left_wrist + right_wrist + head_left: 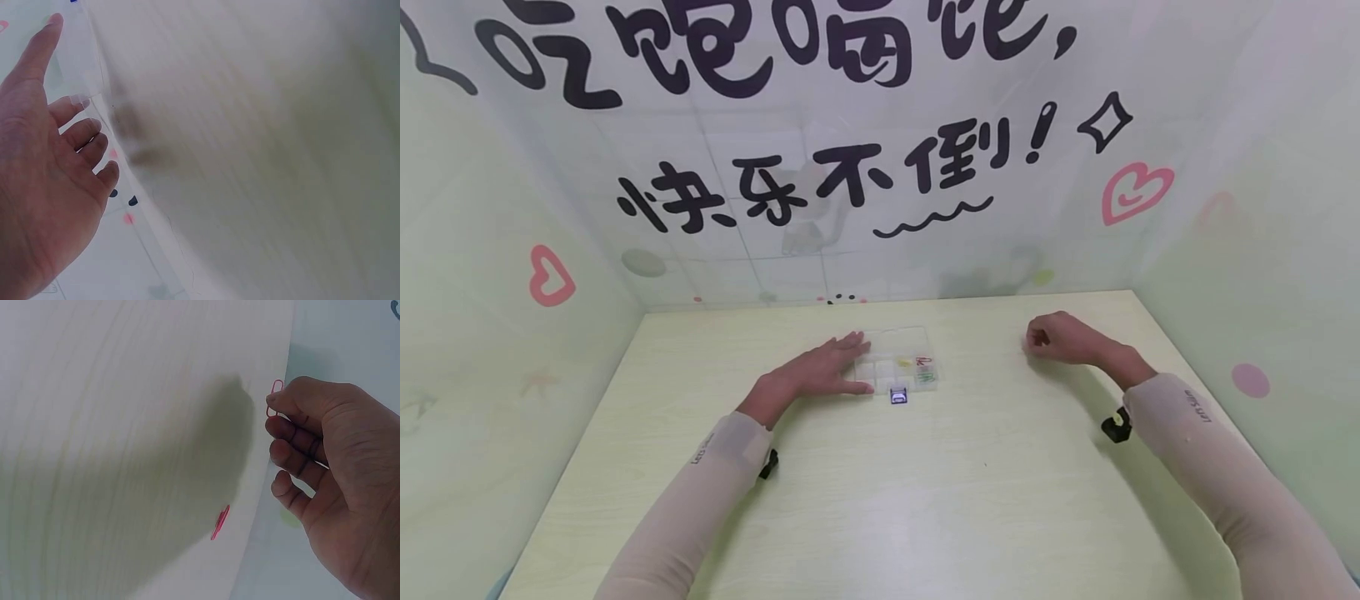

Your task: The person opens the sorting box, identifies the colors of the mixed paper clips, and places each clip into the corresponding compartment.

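Observation:
A clear plastic box with compartments (887,343) lies near the back middle of the table. Small yellow (903,362), red (923,362) and green pieces (926,377) sit in its right-hand compartments, and a blue-edged latch (898,396) is on its front side. My left hand (820,367) rests against the box's left end, fingers spread, thumb along the near side. To the right, my right hand (1063,337) pinches a pink-red paper clip (273,392) between thumb and index finger. In the right wrist view another red paper clip (220,522) lies on the table below the hand.
The pale wooden table (880,500) meets a printed wall covering (850,267) behind and on both sides. Black wrist straps (1117,425) hang under the sleeves. A tiny dark speck lies on the table, right of the middle.

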Available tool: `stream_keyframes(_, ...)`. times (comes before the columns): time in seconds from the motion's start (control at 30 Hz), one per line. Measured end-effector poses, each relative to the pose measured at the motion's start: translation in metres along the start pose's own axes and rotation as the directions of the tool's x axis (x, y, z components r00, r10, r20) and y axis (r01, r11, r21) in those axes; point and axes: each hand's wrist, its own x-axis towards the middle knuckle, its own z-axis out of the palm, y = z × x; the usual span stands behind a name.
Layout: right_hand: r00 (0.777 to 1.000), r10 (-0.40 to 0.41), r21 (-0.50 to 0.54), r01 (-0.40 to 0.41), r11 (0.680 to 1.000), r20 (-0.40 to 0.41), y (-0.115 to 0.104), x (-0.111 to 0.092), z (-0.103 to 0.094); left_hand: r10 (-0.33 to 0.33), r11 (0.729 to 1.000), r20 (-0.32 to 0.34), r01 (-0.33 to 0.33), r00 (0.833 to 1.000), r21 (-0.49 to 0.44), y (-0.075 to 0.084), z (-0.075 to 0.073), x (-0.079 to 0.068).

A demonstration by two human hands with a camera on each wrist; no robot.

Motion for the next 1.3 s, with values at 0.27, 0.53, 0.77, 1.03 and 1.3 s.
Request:
stream_keyframes(0.27, 0.997, -0.073, -0.027, 0.073, 0.997, -0.018, -0.014, 0.009, 0.003, 0.004, 1.0, -0.001, -0.004, 1.0, -0.006, 0.0, -0.001, -0.001)
stream_keyframes(0.53, 0.995, -0.096, -0.043, 0.096, 0.994, -0.002, -0.043, 0.018, 0.004, 0.017, 1.0, -0.01, -0.017, 1.0, -0.007, 0.0, -0.001, 0.0)
stream_keyframes(0.77, 0.988, -0.152, -0.063, 0.15, 0.987, -0.024, -0.068, 0.028, 0.004, 0.006, 1.0, -0.007, -0.007, 1.0, -0.011, 0.003, -0.002, -0.001)
stream_keyframes(1.03, 0.984, -0.177, -0.078, 0.175, 0.982, -0.032, -0.09, 0.04, 0.01, 0.008, 1.0, -0.01, -0.008, 1.0, 0.0, 0.002, -0.001, 0.0)
stream_keyframes(1.3, 0.979, -0.2, -0.082, 0.197, 0.977, -0.033, -0.11, 0.052, 0.018, 0.007, 1.0, -0.007, -0.007, 1.0, -0.005, 0.0, -0.001, 0.002)
